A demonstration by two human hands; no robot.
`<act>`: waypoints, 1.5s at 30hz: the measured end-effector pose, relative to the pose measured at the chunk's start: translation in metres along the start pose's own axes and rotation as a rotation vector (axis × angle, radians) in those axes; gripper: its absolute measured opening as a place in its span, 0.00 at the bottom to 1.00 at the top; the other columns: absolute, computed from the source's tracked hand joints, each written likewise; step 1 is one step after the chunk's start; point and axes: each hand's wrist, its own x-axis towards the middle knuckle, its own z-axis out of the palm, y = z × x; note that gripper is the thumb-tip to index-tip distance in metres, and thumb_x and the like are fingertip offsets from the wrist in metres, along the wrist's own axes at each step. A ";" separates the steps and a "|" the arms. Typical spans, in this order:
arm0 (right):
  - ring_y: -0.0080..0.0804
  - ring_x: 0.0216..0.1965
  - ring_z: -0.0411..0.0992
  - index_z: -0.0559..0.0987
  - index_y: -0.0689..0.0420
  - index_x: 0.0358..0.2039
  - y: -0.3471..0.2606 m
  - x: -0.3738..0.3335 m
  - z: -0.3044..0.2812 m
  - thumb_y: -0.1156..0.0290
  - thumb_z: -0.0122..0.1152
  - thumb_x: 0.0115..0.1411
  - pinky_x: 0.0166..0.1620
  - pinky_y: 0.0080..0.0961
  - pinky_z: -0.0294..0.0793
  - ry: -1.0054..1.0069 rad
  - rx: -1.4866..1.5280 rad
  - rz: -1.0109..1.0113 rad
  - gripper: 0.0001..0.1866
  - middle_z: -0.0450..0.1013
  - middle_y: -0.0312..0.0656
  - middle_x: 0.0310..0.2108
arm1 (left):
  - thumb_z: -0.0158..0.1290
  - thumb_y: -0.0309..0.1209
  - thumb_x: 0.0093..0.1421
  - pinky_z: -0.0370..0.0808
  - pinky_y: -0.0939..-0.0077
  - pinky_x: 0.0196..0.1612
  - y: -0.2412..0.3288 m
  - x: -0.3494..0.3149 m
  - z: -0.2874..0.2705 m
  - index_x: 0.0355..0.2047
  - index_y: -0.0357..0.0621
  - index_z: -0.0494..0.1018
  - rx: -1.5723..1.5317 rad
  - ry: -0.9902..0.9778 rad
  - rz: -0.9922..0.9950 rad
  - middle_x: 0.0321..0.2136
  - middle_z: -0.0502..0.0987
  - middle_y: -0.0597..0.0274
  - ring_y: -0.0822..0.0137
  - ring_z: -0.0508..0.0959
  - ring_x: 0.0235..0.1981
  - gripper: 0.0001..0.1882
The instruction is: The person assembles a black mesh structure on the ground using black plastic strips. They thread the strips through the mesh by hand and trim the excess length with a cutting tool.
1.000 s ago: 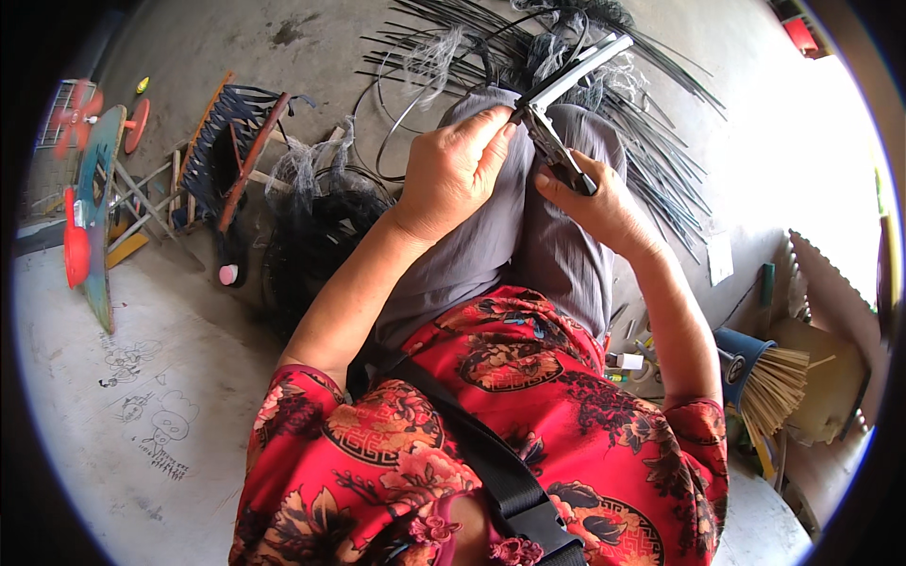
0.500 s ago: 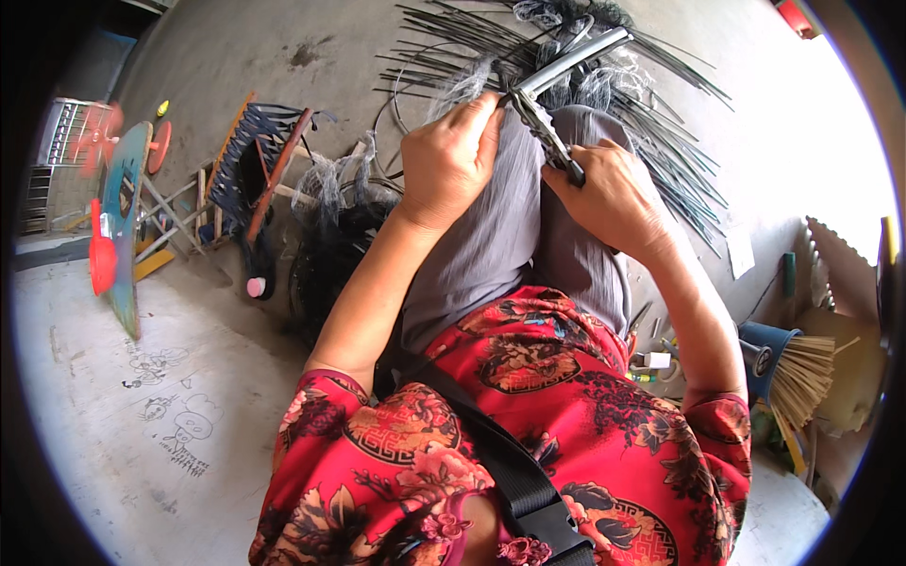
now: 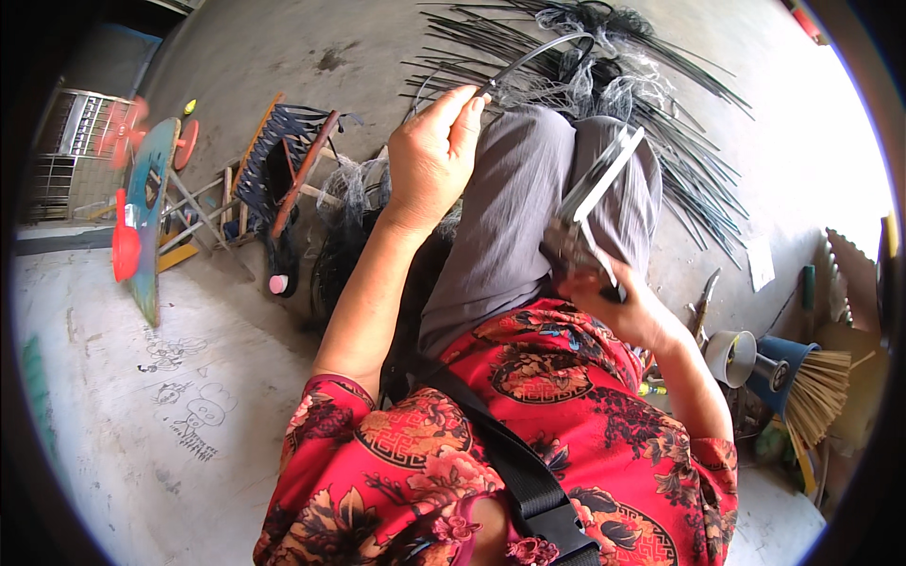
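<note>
My left hand [image 3: 432,156] is closed in a pinch on the end of a thin, dark, bendable rod [image 3: 530,57]. From the fingers the rod arches away to the right, over the pile beyond my knees. My right hand [image 3: 628,307] grips a silver pliers-like tool [image 3: 609,174] with a long straight bar, held over my right thigh. Motion smears the tool's lower part and the fingers around it. The tool and the rod are apart. Thin dark rods [image 3: 694,174] lie spread on the floor past my knees, with pale clear netting [image 3: 604,90] tangled among them.
To the left stand a folding stool [image 3: 283,165] with dark straps and a teal board [image 3: 156,208] with red parts. At the right are a white cup [image 3: 729,358] and a blue container [image 3: 785,373] of thin sticks. Dark netting [image 3: 349,255] lies beside my left leg.
My right hand has drawn the tool back toward my lap, away from my left hand. The left hand has shifted slightly up and left in view, still pinching the rod.
</note>
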 end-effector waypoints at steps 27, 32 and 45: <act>0.54 0.29 0.82 0.79 0.73 0.51 0.129 0.153 -0.122 0.68 0.63 0.80 0.28 0.46 0.84 -0.863 1.377 -1.000 0.17 0.82 0.71 0.41 | 0.76 0.49 0.55 0.55 0.38 0.80 -0.410 -0.115 0.270 0.79 0.55 0.58 0.427 -0.973 -0.412 0.81 0.56 0.43 0.43 0.59 0.80 0.56; 0.59 0.32 0.81 0.75 0.75 0.55 0.139 0.175 -0.145 0.67 0.60 0.82 0.35 0.50 0.86 -1.057 1.437 -1.026 0.19 0.76 0.80 0.54 | 0.79 0.63 0.45 0.45 0.33 0.83 -0.445 -0.095 0.328 0.86 0.50 0.40 0.541 -1.093 -0.509 0.83 0.50 0.40 0.44 0.50 0.84 0.81; 0.36 0.17 0.71 0.77 0.65 0.39 0.080 0.075 -0.108 0.63 0.67 0.78 0.20 0.34 0.72 0.018 1.143 -0.361 0.17 0.71 0.56 0.32 | 0.52 0.29 0.75 0.82 0.53 0.44 -0.332 -0.059 0.187 0.54 0.47 0.79 0.137 -0.515 -0.398 0.47 0.85 0.51 0.54 0.87 0.42 0.11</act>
